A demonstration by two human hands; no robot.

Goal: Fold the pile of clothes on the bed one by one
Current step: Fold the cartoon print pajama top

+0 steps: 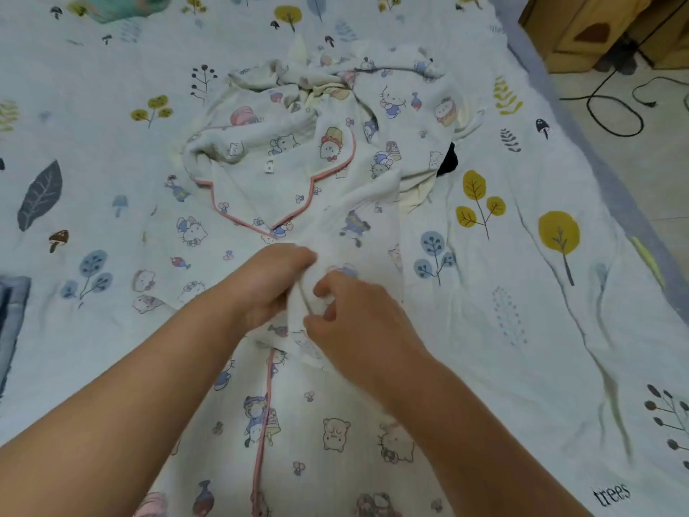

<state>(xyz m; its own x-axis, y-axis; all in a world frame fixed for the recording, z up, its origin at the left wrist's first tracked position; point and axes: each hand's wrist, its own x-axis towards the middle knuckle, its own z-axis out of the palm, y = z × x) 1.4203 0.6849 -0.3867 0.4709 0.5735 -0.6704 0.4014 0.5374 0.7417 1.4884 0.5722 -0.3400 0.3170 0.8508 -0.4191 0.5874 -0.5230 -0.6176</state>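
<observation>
The pale quilted bedspread printed with yellow trees, grey leaves and mushrooms (522,292) fills nearly the whole frame under me, soft and lightly wrinkled, with the word "trees" at the lower right. Spread on it through the centre, from the bottom edge up to the upper middle, lies the white crinkled-cotton pyjama top with cartoon-cat print and pink piping (335,423); its notched collar sits open at centre, a small label showing inside. The top's upper part is bunched together with more white printed cloth in a rumpled pile (391,91), and I cannot tell where 1 garment ends and another begins. A black piece of fabric (448,162) pokes out at the pile's right edge, mostly buried.

At the upper right, past the bed's edge, stands light wooden furniture (581,28), cut off by the frame, with a black cable (611,113) looped on the beige floor beside it. A folded grey-blue cloth (11,322) is clipped by the left edge, and something teal (123,5) blurs at the top left.

My 2 forearms cover the top's lower front. My left hand (268,285) and right hand (354,322) meet just below the collar, fingers of both curled and pinching the front opening's edge between them.
</observation>
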